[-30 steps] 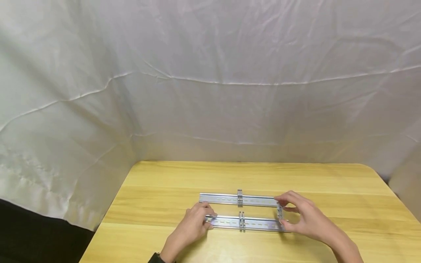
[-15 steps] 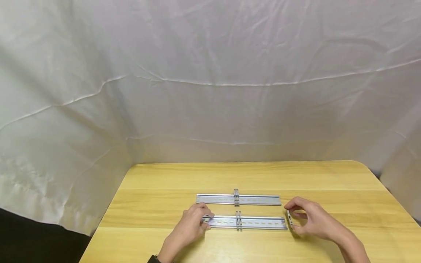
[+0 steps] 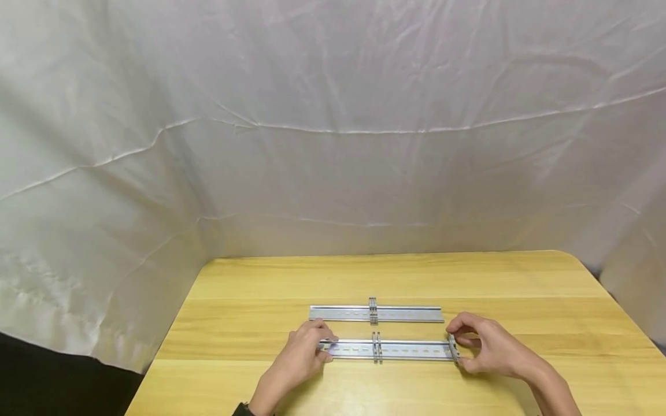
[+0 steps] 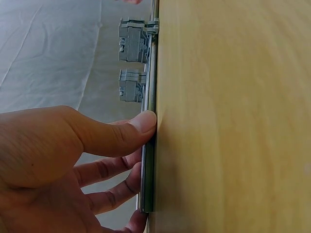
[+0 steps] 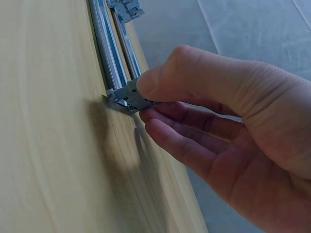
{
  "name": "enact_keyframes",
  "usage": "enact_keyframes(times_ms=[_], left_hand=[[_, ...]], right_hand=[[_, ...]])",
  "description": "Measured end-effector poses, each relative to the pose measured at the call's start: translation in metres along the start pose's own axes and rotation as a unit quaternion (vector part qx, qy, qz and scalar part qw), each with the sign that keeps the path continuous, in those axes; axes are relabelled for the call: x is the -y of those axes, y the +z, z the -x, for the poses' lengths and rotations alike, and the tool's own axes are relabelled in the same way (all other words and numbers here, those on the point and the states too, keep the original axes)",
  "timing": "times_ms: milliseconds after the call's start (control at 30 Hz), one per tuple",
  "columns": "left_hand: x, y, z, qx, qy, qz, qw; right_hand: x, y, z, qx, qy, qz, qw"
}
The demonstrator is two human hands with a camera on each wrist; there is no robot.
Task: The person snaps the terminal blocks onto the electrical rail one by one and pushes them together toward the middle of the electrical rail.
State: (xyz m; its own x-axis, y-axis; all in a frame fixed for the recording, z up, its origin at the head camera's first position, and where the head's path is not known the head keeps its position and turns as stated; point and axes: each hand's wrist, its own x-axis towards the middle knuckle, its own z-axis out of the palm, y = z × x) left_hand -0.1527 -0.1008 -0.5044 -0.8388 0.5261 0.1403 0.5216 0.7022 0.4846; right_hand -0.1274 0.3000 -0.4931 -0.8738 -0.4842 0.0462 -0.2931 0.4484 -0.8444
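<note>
Two slotted metal DIN rails lie parallel on the table. My left hand [image 3: 306, 351] grips the left end of the near rail [image 3: 411, 350]; in the left wrist view the thumb [image 4: 141, 124] lies along its edge. At that rail's right end, my right hand [image 3: 491, 346] pinches a thin grey terminal block [image 5: 127, 97] between thumb and fingers. The block stands upright against the rail end; whether it is seated on the rail I cannot tell. A pair of slim terminal blocks [image 3: 377, 348] sits mid-rail with a small gap between them.
Behind, the far DIN rail [image 3: 335, 313] carries a tight cluster of terminal blocks [image 3: 373, 312] near its middle. The wooden table [image 3: 250, 277] reaches back to a pale hanging cloth [image 3: 333, 173], which also closes the left side.
The right hand has carried its terminal block from over the near rail to beyond its right end, turned it edge-on, then brought it back left against the end. The left hand keeps its hold.
</note>
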Motion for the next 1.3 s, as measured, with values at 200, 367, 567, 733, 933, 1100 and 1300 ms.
enact_keyframes(times_ms=[200,367,567,733,933,1100,1300], left_hand=[[-0.002,-0.002,0.0,-0.003,0.002,-0.002,1.0],[-0.004,-0.003,0.001,-0.004,0.009,0.002,1.0],[-0.003,-0.002,0.001,-0.008,0.009,-0.001,0.9999],[-0.003,-0.001,0.001,-0.003,0.003,-0.005,1.0],[-0.002,-0.001,0.001,-0.001,0.002,-0.005,1.0],[-0.001,-0.001,0.0,0.001,-0.001,-0.007,1.0],[-0.001,0.0,0.0,-0.001,-0.001,-0.006,1.0]], right_hand=[[0.001,0.002,-0.001,-0.004,-0.004,0.008,1.0],[0.001,0.004,-0.002,-0.005,-0.007,0.001,1.0],[0.001,0.007,-0.004,-0.006,-0.009,-0.002,1.0],[0.003,0.011,-0.006,0.001,-0.021,-0.003,1.0],[0.006,0.018,-0.012,-0.007,-0.032,0.003,0.999],[0.008,0.026,-0.018,-0.023,-0.049,0.029,0.998],[0.008,0.035,-0.024,-0.034,-0.055,0.044,0.997]])
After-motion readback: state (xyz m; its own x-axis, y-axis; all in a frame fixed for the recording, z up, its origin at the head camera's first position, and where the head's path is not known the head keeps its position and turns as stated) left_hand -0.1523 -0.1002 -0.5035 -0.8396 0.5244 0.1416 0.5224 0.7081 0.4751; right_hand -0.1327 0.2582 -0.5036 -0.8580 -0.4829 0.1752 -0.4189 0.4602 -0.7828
